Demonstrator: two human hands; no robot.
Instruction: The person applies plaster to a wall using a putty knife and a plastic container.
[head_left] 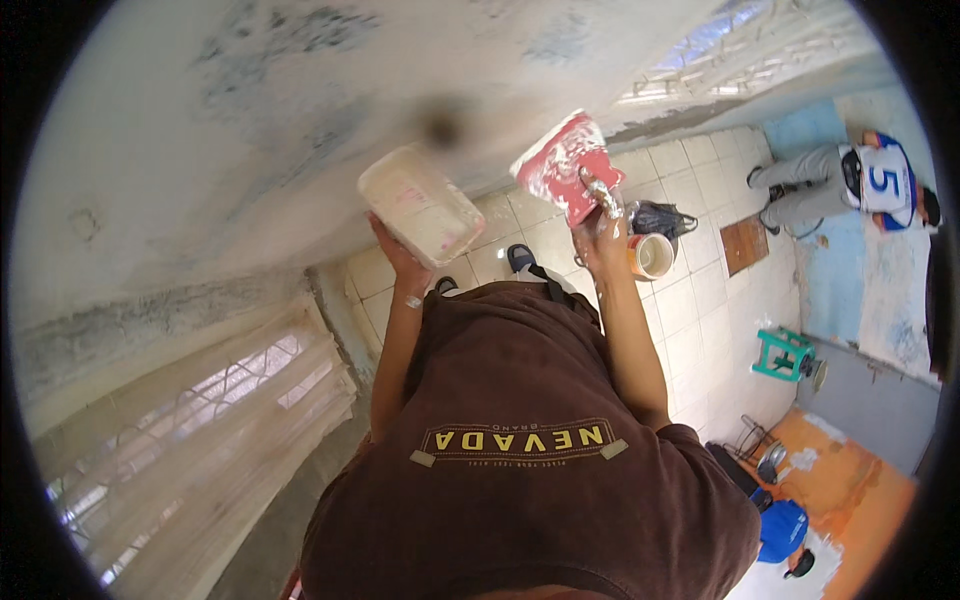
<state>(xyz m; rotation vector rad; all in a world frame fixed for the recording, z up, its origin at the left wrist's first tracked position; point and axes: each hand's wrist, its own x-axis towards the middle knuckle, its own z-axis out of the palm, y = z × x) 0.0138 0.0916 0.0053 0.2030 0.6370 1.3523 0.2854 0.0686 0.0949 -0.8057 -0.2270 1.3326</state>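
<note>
My left hand (pixel 402 255) is closed round the side of a cream rectangular plastic tub (pixel 422 205) with rounded corners and a few reddish marks. In my right hand (pixel 602 232), the fingers and thumb grip a red putty spreader (pixel 572 165). White putty is smeared across its wide blade, and some sticks to my right thumb and fingers. Both things are held up in front of me, apart from each other, close to the patchy whitish wall (pixel 300 140). The tub hides part of my left fingers.
An open bucket (pixel 652 256) and a black plastic bag (pixel 664 218) stand on the tiled floor (pixel 690 310) beside my right forearm. Farther right are a green stool (pixel 783 354) and a person (pixel 880 185) by the blue wall. Another person (pixel 782 530) is at lower right. Curtains (pixel 200 430) hang at left.
</note>
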